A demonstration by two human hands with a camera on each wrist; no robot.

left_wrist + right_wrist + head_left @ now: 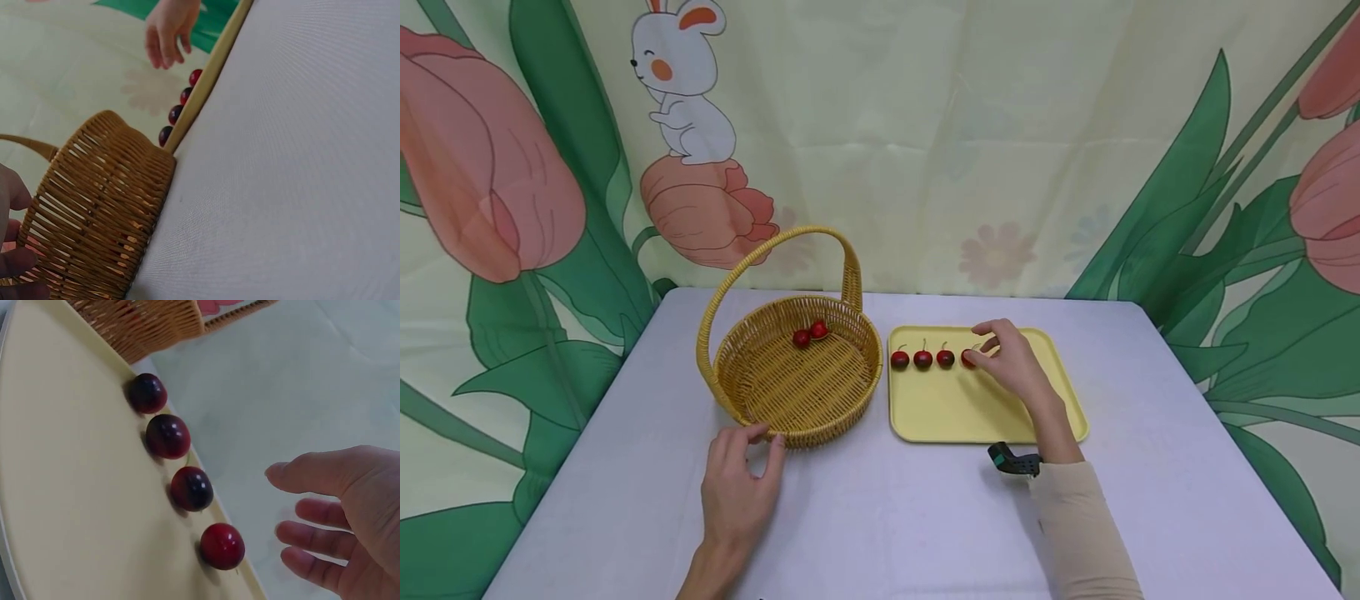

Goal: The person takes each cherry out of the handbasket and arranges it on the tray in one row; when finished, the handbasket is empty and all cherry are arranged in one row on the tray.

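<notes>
My left hand [737,479] is at the near rim of the wicker basket [801,437], its fingertips touching the rim. The left wrist view shows its fingers [19,261] against the basket's woven side. Two cherries [801,338] lie inside the basket toward the back. Over the yellow tray [955,417] hovers my right hand [1011,362], thumb and fingers apart with nothing between them. Several dark red cherries with stems stand in a row along the tray's far side; the rightmost cherry [222,546] is nearest that hand, and a gap shows between them.
A white cloth [887,517] covers the table. Behind it hangs a curtain [925,167] printed with tulips and a rabbit. The basket's tall arched handle [782,237] rises above its bowl, left of the tray. A black strap device [1015,460] sits on the right wrist.
</notes>
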